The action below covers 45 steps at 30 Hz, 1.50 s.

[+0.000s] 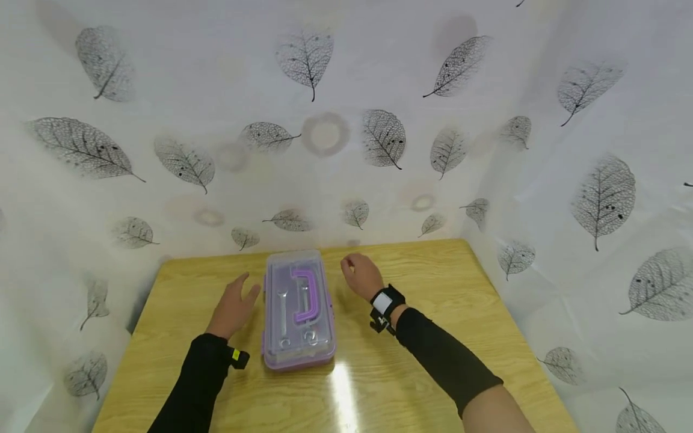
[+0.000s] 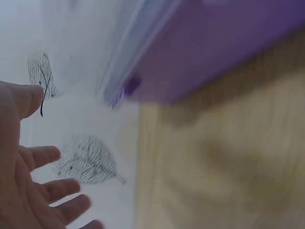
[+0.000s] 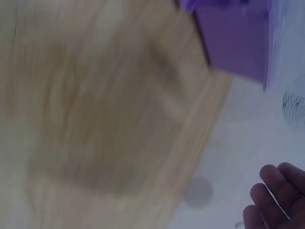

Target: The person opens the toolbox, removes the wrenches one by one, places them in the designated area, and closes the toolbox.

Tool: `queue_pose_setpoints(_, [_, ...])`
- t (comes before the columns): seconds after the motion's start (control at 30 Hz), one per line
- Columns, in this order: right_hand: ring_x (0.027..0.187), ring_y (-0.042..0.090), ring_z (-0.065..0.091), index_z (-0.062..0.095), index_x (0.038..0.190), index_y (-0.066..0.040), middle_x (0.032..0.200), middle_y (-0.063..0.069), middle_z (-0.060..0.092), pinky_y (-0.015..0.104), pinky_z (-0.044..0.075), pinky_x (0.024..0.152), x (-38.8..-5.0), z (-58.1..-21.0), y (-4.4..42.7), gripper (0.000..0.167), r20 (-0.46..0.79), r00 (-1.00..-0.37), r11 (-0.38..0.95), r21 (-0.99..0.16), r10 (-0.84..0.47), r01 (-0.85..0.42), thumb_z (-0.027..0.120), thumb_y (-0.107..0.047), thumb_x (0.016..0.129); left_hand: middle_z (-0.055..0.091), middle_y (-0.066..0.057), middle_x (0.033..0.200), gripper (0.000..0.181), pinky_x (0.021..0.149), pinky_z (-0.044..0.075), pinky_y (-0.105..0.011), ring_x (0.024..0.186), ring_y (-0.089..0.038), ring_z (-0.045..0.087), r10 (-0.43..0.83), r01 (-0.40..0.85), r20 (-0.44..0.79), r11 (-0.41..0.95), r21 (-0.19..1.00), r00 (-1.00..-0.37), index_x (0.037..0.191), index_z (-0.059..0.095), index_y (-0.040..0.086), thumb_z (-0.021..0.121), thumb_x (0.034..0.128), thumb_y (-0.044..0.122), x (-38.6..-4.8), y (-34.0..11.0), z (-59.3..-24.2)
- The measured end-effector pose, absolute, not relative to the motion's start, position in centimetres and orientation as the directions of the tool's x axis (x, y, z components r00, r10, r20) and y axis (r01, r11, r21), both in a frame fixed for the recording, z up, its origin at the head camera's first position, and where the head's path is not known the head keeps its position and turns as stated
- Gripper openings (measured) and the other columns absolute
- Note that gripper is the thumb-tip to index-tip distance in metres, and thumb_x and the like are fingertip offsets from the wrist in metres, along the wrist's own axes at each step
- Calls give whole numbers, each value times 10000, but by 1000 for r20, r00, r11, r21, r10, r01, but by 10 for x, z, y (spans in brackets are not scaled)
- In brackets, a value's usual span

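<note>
Head view showed me the purple toolbox point(image 1: 299, 307) toward the table's point(image 1: 433, 282) far side, lid point(image 1: 276, 270) already down over wrenches point(image 1: 283, 316), latching unclear. Left hand point(image 1: 233, 308), spread, and right hand point(image 1: 364, 278), loosely curled, flanked it, holding nothing.

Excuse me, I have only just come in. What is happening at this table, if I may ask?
A person has one hand on each side of a purple toolbox, without holding it. The left hand is spread open beside its left side; the right hand is beside its right, and neither touches it. The clear lid appears closed, with a wrench visible through it.
</note>
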State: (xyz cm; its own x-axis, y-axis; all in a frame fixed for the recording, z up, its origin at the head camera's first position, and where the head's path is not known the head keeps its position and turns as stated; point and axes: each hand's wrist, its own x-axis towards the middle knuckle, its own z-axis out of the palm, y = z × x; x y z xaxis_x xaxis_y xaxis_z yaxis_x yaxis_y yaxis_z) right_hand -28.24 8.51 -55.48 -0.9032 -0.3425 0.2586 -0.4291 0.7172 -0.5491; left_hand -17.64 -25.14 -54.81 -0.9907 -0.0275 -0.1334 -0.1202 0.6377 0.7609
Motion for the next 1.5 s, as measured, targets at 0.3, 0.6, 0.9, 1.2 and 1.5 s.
queue_pose_setpoints(0.3, [827, 164, 577, 774, 1012, -116, 820, -9, 644, 354, 497, 775, -219, -576, 54, 404, 234, -891, 453, -794, -389, -406, 395, -189, 1132, 300, -228, 1643, 708, 1270, 180, -565, 1539, -414, 240, -91, -248, -232, 244, 938, -968, 1617, 248, 6, 157, 1132, 514, -105, -197, -587])
queue_pose_setpoints(0.6, [1102, 365, 625, 701, 1256, 60, 1201, 264, 644, 546, 534, 957, -198, -572, 47, 477, 213, -937, 380, -871, -278, -311, 352, -245, 1143, 248, -193, 1685, 693, 1285, 111, -541, 1574, -364, 156, -157, -219, -206, 72, 973, -966, 1640, 229, 28, 159, 1136, 500, -87, -173, -609])
queue_pose_setpoints(0.9, [918, 244, 616, 540, 1375, 89, 1074, 194, 640, 440, 575, 854, -199, -557, 44, 513, 42, -967, 210, -973, -252, -97, 269, -288, 1155, 193, -214, 1697, 678, 1286, 74, -558, 1581, -380, 106, -150, -234, -219, 85, 969, -964, 1645, 174, 8, 105, 1143, 459, -85, -176, -607])
queue_pose_setpoints(1.2, [704, 116, 500, 517, 1253, 47, 897, 30, 530, 236, 471, 583, -215, -543, 57, 500, -361, -908, -11, -928, -215, 372, 350, -401, 1107, 351, -201, 1638, 741, 1259, 222, -567, 1529, -382, 301, -100, -217, -202, 161, 963, -974, 1623, 283, 61, 140, 1113, 578, -87, -184, -612])
queue_pose_setpoints(1.5, [670, 145, 549, 637, 1004, 0, 810, 25, 583, 276, 523, 541, -229, -524, 79, 395, -360, -905, 108, -933, -226, 344, 445, -345, 1030, 415, -323, 1536, 720, 1198, 344, -561, 1422, -458, 440, -88, -210, -202, 96, 973, -975, 1604, 215, -43, 150, 1138, 501, -82, -201, -610])
